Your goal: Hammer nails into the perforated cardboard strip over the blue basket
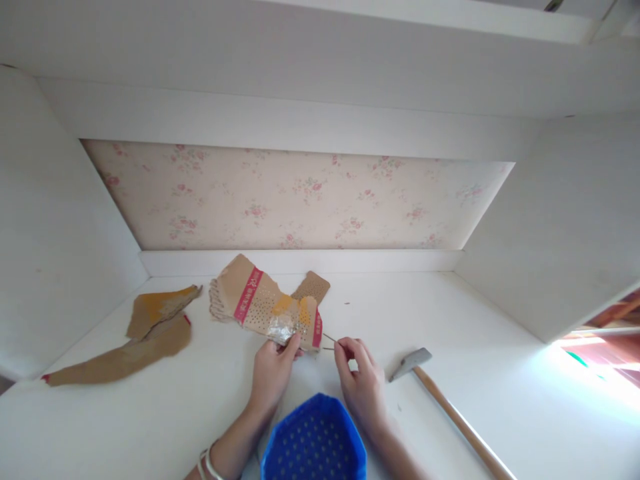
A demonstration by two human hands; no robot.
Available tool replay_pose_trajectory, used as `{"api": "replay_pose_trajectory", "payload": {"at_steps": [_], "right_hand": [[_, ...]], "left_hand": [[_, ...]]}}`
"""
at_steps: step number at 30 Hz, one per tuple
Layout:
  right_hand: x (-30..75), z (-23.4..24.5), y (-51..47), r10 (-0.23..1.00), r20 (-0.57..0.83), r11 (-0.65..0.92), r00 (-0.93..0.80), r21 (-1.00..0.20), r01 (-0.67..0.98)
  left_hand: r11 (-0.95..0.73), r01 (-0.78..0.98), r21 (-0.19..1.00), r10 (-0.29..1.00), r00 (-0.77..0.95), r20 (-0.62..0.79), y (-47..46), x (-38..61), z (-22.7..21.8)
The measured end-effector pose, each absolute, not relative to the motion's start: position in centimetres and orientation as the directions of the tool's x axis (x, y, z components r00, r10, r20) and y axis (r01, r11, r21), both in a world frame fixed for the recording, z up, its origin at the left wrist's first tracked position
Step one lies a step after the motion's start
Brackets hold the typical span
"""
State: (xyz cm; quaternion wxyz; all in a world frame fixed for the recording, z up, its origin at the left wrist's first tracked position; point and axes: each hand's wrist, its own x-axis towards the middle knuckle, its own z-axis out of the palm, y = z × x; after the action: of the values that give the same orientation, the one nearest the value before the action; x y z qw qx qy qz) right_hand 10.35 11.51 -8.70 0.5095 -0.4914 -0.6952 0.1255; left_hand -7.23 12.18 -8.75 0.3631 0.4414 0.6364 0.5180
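Observation:
My left hand (276, 368) is closed on the lower edge of a torn piece of brown cardboard (267, 303), thumb on top. The cardboard has red printed bands, an orange patch, shiny clear tape and many small punched holes. Thin and dark, a wire-like piece (329, 337) runs from the cardboard's right edge to the pinched thumb and forefinger of my right hand (361, 377). Just below it, a second thin strand (328, 349) also sticks out of that edge. Whether the two strands are joined, I cannot tell.
A wooden-handled hammer (453, 413) lies to the right on the white surface (425, 307). Torn cardboard scraps (145, 340) lie at the left, and a smaller holed piece (314, 288) behind. A blue dotted container (315, 440) is nearest me. White panels and floral wallpaper (310, 200) enclose the space.

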Motion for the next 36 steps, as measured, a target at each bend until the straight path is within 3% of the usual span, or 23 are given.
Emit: {"api": "replay_pose_trajectory", "payload": {"at_steps": [4, 7, 13, 19, 27, 36], "right_hand": [[10.8, -9.4, 12.9, 0.848, 0.518, 0.365, 0.113, -0.724, 0.585], [11.0, -10.0, 13.6, 0.882, 0.465, 0.326, 0.077, -0.720, 0.613], [10.9, -10.2, 13.7, 0.903, 0.421, 0.364, -0.084, -0.647, 0.670], [10.6, -9.7, 13.4, 0.888, 0.451, 0.393, -0.092, -0.637, 0.663], [10.5, -9.6, 13.0, 0.791, 0.568, 0.579, -0.227, -0.574, 0.579], [10.3, -10.0, 12.4, 0.708, 0.669, 0.653, -0.228, -0.496, 0.573]], "left_hand": [[0.065, 0.004, 0.998, 0.931, -0.360, -0.059, 12.6, -7.8, -9.3], [0.030, -0.174, 0.984, 0.921, -0.378, -0.095, 12.9, -7.9, -9.8], [-0.017, -0.401, 0.916, 0.947, -0.300, -0.113, 12.9, -7.5, -9.6], [0.059, -0.566, 0.822, 0.984, -0.104, -0.143, 12.2, -6.5, -8.6], [0.227, -0.547, 0.806, 0.974, 0.150, -0.172, 11.9, -5.6, -8.4], [0.214, -0.520, 0.827, 0.977, 0.120, -0.178, 11.9, -5.5, -8.7]]}}
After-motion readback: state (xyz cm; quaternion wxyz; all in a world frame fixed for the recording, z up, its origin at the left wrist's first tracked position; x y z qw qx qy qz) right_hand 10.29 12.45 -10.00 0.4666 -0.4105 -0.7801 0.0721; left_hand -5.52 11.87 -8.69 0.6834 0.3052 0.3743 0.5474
